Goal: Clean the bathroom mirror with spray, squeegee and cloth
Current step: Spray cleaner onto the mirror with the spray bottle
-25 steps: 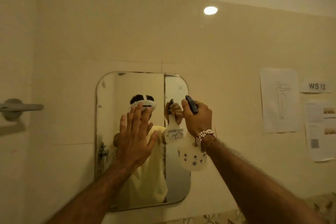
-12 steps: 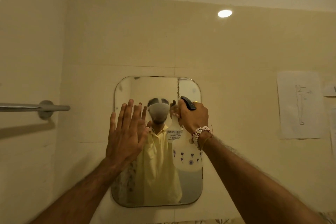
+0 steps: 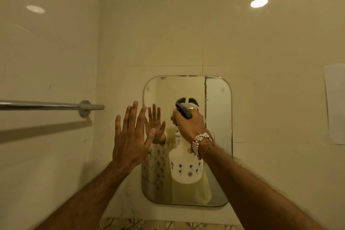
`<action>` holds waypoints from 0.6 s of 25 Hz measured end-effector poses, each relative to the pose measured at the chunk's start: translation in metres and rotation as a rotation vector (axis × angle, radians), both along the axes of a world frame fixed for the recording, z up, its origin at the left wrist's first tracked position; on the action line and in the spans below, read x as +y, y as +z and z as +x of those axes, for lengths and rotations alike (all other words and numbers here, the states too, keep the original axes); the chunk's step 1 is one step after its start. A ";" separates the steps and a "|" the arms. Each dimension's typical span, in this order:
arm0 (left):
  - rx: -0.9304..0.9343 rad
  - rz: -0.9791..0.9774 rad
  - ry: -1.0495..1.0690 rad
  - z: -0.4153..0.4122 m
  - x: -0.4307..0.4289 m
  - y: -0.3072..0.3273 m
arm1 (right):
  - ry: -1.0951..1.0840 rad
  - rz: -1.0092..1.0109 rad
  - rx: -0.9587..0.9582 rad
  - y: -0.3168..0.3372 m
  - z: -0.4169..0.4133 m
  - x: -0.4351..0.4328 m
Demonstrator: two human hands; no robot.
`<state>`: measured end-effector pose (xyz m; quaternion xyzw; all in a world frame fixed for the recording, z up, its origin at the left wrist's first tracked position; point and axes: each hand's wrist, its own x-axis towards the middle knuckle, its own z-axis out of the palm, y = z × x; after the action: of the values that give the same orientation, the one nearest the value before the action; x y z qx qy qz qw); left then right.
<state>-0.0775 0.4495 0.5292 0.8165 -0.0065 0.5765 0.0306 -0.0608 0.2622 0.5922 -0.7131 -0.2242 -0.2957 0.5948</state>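
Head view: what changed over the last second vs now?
The view swung left: the mirror sits further right in frame, more of the towel rail shows, and the wall papers have mostly left the frame. The left hand, which overlapped the glass, is now over its left edge, fingers spread. Unchanged: the right hand grips the spray bottle in front of the mirror.
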 end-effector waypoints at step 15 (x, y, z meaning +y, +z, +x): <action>0.069 -0.019 -0.093 0.013 -0.046 -0.024 | -0.219 0.155 0.032 -0.067 0.021 -0.065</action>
<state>-0.0644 0.4030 0.5048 0.8343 -0.0379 0.5461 0.0654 -0.0402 0.1968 0.5257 -0.6898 -0.1123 -0.3639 0.6157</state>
